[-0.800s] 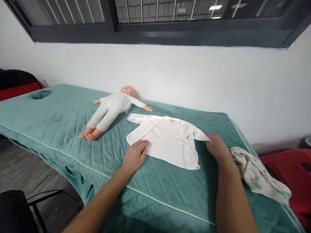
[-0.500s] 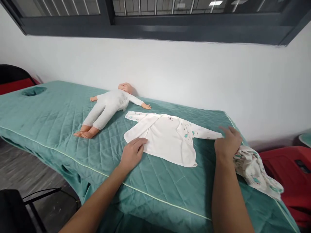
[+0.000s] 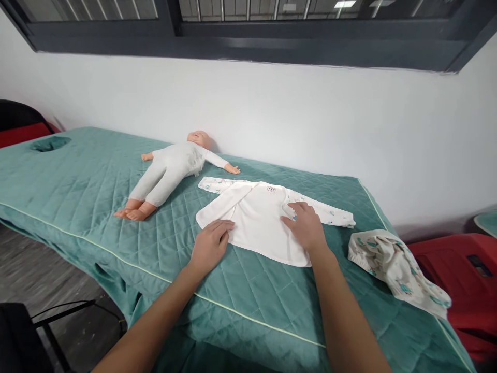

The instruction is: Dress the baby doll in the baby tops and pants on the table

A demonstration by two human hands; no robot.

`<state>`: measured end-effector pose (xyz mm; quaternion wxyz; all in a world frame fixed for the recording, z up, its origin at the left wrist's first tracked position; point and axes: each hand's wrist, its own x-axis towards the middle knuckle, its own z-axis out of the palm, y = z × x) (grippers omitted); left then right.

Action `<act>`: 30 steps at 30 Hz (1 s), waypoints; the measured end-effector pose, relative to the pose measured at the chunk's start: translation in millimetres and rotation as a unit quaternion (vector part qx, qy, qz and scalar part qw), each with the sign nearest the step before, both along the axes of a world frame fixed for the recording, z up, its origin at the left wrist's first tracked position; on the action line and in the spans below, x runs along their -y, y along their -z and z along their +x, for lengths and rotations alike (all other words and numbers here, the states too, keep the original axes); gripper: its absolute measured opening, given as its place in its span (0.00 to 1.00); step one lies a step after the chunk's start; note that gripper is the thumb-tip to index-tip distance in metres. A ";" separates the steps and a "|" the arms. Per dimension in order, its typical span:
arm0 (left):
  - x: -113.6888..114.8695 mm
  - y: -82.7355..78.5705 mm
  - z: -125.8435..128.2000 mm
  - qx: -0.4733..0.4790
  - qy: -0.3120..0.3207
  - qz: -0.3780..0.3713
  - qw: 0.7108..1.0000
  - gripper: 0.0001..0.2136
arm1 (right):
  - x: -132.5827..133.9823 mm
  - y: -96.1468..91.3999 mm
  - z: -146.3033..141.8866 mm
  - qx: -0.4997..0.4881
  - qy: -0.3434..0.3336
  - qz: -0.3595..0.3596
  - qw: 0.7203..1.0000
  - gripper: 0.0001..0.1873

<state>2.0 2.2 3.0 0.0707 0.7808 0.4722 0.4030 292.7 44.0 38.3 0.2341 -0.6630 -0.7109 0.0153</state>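
A white baby shirt (image 3: 258, 220) with patterned sleeves lies spread flat on the green quilted bed cover (image 3: 267, 300), its collar label toward the wall. My left hand (image 3: 212, 242) rests on the shirt's lower left edge, fingers stretched out. Over the right side of the shirt's body is my right hand (image 3: 305, 223), fingers apart and holding nothing; whether it touches the cloth I cannot tell. Behind and to the left, a baby doll (image 3: 171, 168) in a white suit lies on its back. A crumpled patterned baby garment (image 3: 396, 267) lies at the right.
A white wall (image 3: 279, 114) with a dark window frame (image 3: 272, 49) runs behind the bed. Red chairs or cases stand at both ends, one red object (image 3: 446, 264) at the right. A face hole (image 3: 50, 143) opens in the bed's far left.
My right hand has left the end of the right sleeve and moved left over the shirt's body. That sleeve now lies extended on the bed. My left hand has stayed in place.
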 end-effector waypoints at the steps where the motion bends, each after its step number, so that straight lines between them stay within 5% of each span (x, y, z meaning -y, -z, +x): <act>1: -0.1 0.4 -0.1 -0.001 -0.001 0.001 1.000 0.13 | 0.0 -0.2 0.9 0.000 0.015 0.001 1.000 0.17; 5: -0.8 2.3 -1.1 -0.004 -0.003 -0.002 1.000 0.13 | -6.6 0.2 16.7 -0.134 0.089 0.013 0.987 0.11; 8: -1.3 2.9 -1.5 -0.001 0.004 -0.001 1.000 0.13 | -13.4 2.7 35.0 -0.287 0.170 0.035 0.942 0.14; 12: -1.6 3.3 -1.3 -0.003 0.003 0.000 1.000 0.13 | -16.7 7.9 54.4 -0.305 0.219 0.047 0.925 0.22; 18: -2.5 3.2 -1.0 -0.004 0.003 0.010 1.000 0.13 | -11.1 6.9 44.6 -0.256 0.109 0.069 0.958 0.22; 21: -1.3 1.4 -0.8 -0.019 -0.002 0.017 1.000 0.14 | -7.0 5.7 32.6 -0.239 0.050 0.023 0.969 0.25; 26: -2.5 -5.8 7.5 -0.139 0.011 0.007 0.990 0.16 | -1.5 2.2 25.7 -0.188 0.044 -0.082 0.978 0.30; 30: -22.4 -10.8 26.7 -0.205 0.017 -0.027 0.978 0.17 | 18.8 -21.0 12.2 -0.180 0.049 -0.043 0.982 0.29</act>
